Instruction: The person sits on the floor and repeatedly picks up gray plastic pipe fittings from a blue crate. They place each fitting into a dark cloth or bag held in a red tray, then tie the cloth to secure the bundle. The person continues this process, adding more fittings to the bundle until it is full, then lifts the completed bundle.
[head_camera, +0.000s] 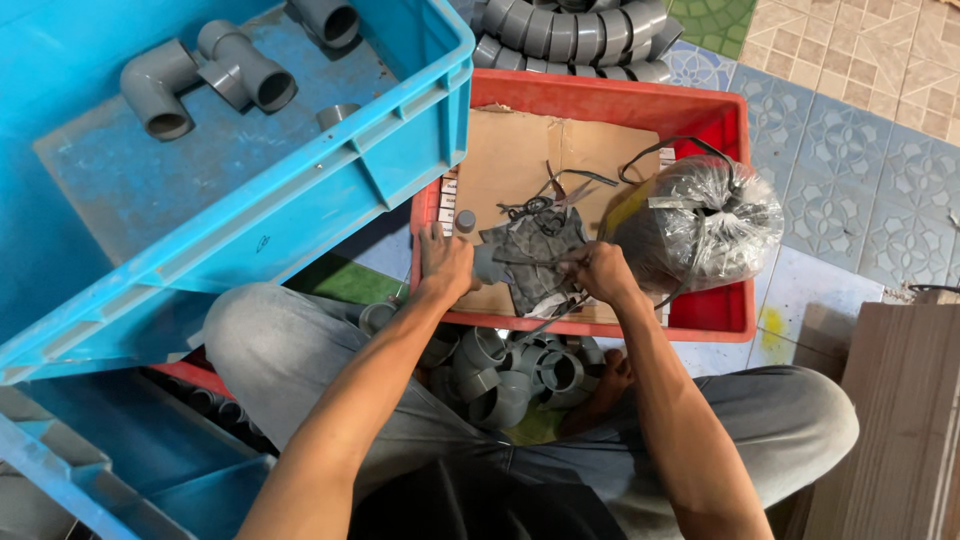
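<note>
My left hand (445, 262) rests flat on the near edge of a cardboard sheet (520, 150) inside a red plastic crate (715, 115), fingers apart, next to a small grey cap (466, 221). My right hand (597, 270) is closed on thin dark rubber strips (545, 205) that lie over a grey rag (530, 250) in the crate. A clear plastic bag full of grey strips (705, 225) sits just right of that hand. Between my knees lies a pile of grey pipe elbows (510, 375).
A big blue crate (250, 180) at the left holds a few grey pipe fittings (205, 75). More grey fittings (570, 35) are heaped beyond the red crate. Another blue crate (90, 460) is at the lower left. Patterned floor tiles (870, 180) and wooden boards (900, 420) lie at the right.
</note>
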